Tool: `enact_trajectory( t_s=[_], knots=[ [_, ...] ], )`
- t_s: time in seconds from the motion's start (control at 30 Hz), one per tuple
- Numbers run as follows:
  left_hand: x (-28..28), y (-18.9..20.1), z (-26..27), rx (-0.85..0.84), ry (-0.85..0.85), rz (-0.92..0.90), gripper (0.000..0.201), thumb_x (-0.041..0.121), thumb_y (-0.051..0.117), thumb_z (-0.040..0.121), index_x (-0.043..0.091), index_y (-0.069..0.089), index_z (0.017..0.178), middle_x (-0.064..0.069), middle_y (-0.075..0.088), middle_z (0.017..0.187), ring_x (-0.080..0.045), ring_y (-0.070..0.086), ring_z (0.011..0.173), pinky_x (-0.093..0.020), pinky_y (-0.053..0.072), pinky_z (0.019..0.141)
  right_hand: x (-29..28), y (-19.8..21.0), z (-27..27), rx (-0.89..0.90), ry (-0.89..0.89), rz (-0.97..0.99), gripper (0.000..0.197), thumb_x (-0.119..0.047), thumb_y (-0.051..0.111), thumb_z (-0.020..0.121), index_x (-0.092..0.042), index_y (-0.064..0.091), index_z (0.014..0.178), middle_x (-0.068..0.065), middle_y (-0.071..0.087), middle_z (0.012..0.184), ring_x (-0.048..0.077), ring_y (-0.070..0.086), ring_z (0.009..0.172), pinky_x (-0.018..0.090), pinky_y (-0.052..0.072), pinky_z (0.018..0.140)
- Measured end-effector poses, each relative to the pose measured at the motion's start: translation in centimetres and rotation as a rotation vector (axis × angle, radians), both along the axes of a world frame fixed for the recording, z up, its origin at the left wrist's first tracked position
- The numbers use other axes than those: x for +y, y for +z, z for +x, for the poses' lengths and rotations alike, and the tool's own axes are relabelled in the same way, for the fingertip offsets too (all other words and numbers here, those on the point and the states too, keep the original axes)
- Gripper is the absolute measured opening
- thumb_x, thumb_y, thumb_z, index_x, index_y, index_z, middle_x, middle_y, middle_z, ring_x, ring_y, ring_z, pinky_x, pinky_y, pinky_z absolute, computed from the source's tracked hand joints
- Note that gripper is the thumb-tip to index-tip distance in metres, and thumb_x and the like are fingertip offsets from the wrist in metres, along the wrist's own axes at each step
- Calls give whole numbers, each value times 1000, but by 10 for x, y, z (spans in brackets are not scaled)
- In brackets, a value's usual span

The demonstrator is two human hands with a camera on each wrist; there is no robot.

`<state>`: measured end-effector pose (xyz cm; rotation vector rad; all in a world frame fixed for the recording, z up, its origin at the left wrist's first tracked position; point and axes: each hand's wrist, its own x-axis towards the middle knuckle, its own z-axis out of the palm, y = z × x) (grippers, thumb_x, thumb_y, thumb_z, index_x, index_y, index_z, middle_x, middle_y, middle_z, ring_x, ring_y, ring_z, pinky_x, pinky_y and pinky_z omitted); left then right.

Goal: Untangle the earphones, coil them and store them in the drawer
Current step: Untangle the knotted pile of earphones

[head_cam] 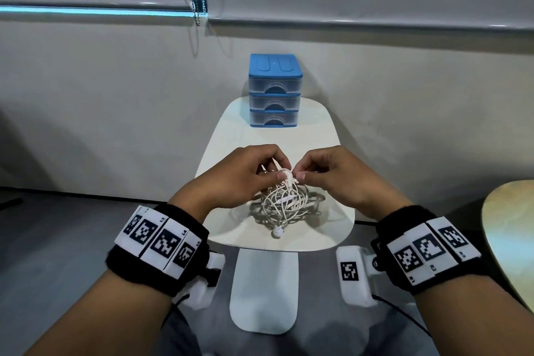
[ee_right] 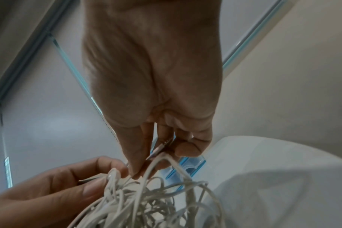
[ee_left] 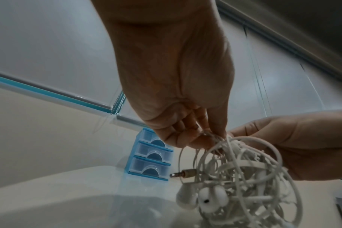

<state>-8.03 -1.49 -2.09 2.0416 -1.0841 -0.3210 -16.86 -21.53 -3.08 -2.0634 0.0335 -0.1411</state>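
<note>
1. Nearest the head camera are the two forearms, each wearing a black wristband (head_cam: 157, 248) with white coded markers.
2. The left hand (head_cam: 242, 175) has its fingers curled, thumb and fingertips pinching the top strands of the earphones (head_cam: 284, 205).
3. The right hand (head_cam: 332, 173) pinches the same top knot from the other side, thumb against forefinger; the two hands almost touch.
4. The earphones are a white tangled ball with no clear long axis, hanging from the pinch down onto the near half of the white table (head_cam: 228, 136).
5. One earbud (head_cam: 278, 232) dangles lowest, toward the table's near edge.
6. In the left wrist view the metal jack plug (ee_left: 182, 172) lies roughly level, its tip pointing toward the drawer unit (ee_left: 148, 155).
7. The blue drawer unit stands upright at the table's far edge, well apart from the tangle, with all three drawers closed and their fronts facing the person.
</note>
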Motion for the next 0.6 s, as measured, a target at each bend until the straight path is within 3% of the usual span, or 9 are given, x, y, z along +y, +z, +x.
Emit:
enact_trajectory(
  t_s=[0.17, 0.3, 0.37, 0.47, 0.6],
  knots=[
    [-7, -1, -1, 36, -4, -16, 14, 27, 69, 97, 31, 63, 109, 3, 69, 82, -10, 57, 66, -29, 49, 63, 2, -4, 1, 43, 17, -3, 8, -7, 70, 94, -2, 72, 88, 0, 66, 70, 7, 56, 60, 16, 44, 56],
    [-14, -2, 2, 85, 45, -28, 16, 20, 64, 100, 29, 62, 113, 0, 70, 80, -16, 64, 68, -38, 57, 70, -1, -9, 5, 73, -1, 12, 11, -10, 70, 95, -2, 71, 87, 4, 67, 71, 10, 57, 60, 18, 45, 55],
    [-13, -1, 6, 168, 81, -46, 19, 10, 56, 102, 23, 64, 114, -10, 70, 84, -20, 67, 70, -36, 60, 71, -5, -11, 6, 86, -11, -2, 10, -9, 68, 95, -4, 71, 86, 5, 67, 71, 9, 57, 59, 17, 45, 55],
    [-9, 1, 12, 204, 115, -12, 22, 0, 51, 99, 14, 66, 106, -18, 71, 90, -26, 71, 76, -28, 57, 63, -9, -14, 10, 110, -34, -13, 11, -5, 65, 96, -7, 70, 87, 4, 67, 71, 7, 57, 57, 13, 42, 52],
    [-4, 2, 18, 145, 115, 92, 13, 4, 66, 91, 16, 69, 88, -6, 72, 83, -17, 72, 72, -27, 53, 60, -9, -12, 13, 145, -37, 15, 10, -7, 65, 96, -8, 69, 88, 3, 66, 71, 10, 57, 60, 14, 44, 54]
  ],
)
